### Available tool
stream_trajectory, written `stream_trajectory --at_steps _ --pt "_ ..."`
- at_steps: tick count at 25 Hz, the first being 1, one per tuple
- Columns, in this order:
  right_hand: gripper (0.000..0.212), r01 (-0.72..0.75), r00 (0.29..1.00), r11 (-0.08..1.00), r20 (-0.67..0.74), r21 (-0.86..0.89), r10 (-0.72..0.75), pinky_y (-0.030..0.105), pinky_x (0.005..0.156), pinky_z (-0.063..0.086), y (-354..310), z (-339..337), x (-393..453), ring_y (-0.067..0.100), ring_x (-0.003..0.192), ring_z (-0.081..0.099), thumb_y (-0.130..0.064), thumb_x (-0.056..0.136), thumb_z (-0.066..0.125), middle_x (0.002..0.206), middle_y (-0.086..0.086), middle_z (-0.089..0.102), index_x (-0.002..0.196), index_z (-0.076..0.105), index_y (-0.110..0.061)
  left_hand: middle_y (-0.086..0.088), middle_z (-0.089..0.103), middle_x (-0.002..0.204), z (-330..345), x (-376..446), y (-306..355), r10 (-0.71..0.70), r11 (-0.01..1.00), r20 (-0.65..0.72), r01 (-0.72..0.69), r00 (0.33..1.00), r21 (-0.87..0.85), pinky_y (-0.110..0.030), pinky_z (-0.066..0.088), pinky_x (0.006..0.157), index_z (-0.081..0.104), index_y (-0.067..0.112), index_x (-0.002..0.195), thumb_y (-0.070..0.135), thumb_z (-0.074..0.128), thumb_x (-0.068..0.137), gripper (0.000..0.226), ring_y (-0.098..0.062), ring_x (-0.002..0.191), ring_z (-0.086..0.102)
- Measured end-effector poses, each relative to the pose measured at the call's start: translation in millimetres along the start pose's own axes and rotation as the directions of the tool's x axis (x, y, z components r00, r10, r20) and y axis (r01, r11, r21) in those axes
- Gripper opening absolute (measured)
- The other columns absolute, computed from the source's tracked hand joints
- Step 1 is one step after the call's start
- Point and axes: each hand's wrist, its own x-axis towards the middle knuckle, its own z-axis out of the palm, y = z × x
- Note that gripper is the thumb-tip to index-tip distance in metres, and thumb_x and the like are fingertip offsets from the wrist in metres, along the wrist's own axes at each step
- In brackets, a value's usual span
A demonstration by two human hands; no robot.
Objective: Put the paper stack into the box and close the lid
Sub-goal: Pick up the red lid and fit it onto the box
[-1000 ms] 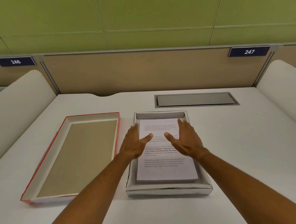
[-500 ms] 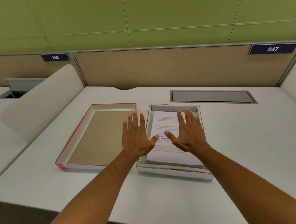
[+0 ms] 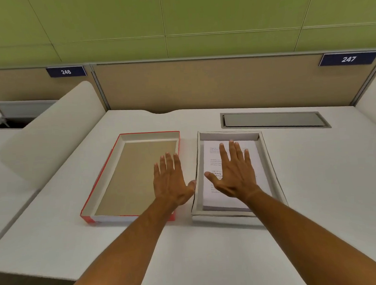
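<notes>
A white box (image 3: pixel 274 165) stands on the desk with the paper stack (image 3: pixel 212 158) of printed sheets lying inside it. To its left lies the lid (image 3: pixel 102 191), upside down, red outside with a brown inner face. My right hand (image 3: pixel 235 172) is spread flat, palm down, over the paper stack in the box. My left hand (image 3: pixel 171 180) is spread open, palm down, above the lid's right side, holding nothing. Whether either hand touches what is under it is unclear.
The white desk (image 3: pixel 317 189) has a closed grey cable hatch (image 3: pixel 273 120) behind the box. Rounded white side dividers stand at left (image 3: pixel 50 133) and right. A tan partition with number plates 246 and 247 backs the desk. The front desk edge is near my elbows.
My left hand has moved left, off the box and over the lid's right side. My right hand stays over the paper. My view has shifted left.
</notes>
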Motion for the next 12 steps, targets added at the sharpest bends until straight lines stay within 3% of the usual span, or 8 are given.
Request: stream_trajectory --at_steps 2,4,6,8,12 --pt "0.128 -0.024 1.000 1.000 0.014 0.001 0.024 0.052 0.122 -0.007 -11 8 6 0.033 0.151 -0.013 -0.088 0.049 -0.025 0.164 0.013 -0.013 0.156 -0.009 -0.020 -0.017 0.000 0.162 11 5 -12 -0.002 1.000 0.060 0.003 0.998 -0.013 -0.049 0.004 0.120 0.001 0.010 0.153 0.061 0.043 0.083 0.096 -0.035 0.149 0.001" --pt "0.127 -0.058 0.998 0.998 0.029 -0.015 0.058 0.052 0.122 -0.006 -22 14 10 0.033 0.151 -0.013 -0.088 0.049 -0.025 0.164 0.013 -0.013 0.155 -0.009 -0.020 -0.018 0.027 0.156 19 11 -21 -0.005 0.999 0.113 0.010 0.994 -0.041 -0.046 0.024 0.116 0.019 0.007 0.150 0.051 0.049 0.084 0.085 -0.036 0.143 0.027" --pt "0.124 -0.089 0.995 0.995 0.033 -0.032 0.090 0.052 0.122 -0.006 -28 20 12 0.032 0.151 -0.012 -0.089 0.053 -0.021 0.164 0.013 -0.013 0.155 -0.010 -0.020 -0.011 0.062 0.119 27 19 -28 0.007 0.996 0.090 0.002 0.996 -0.094 -0.035 0.047 0.084 0.053 0.009 0.127 0.038 0.055 0.083 0.053 -0.029 0.108 0.061" --pt "0.116 -0.111 0.992 0.993 0.053 -0.029 0.112 0.052 0.122 -0.005 -31 24 13 0.032 0.151 -0.012 -0.090 0.063 -0.007 0.164 0.014 -0.012 0.155 -0.009 -0.019 -0.005 0.065 0.094 28 22 -29 -0.015 0.980 0.081 0.031 0.997 -0.198 -0.028 0.040 0.062 0.064 0.011 0.101 0.028 0.058 0.082 0.026 -0.024 0.082 0.065" --pt "0.115 -0.147 0.987 0.988 0.061 -0.036 0.149 0.050 0.119 -0.009 -32 29 12 0.032 0.151 -0.011 -0.089 0.065 -0.003 0.165 0.014 -0.010 0.156 -0.008 -0.018 -0.011 0.065 0.096 29 32 -27 -0.094 0.939 0.115 0.126 0.989 -0.319 -0.027 0.038 0.060 0.064 0.008 0.094 0.020 0.061 0.083 0.017 -0.031 0.088 0.066"
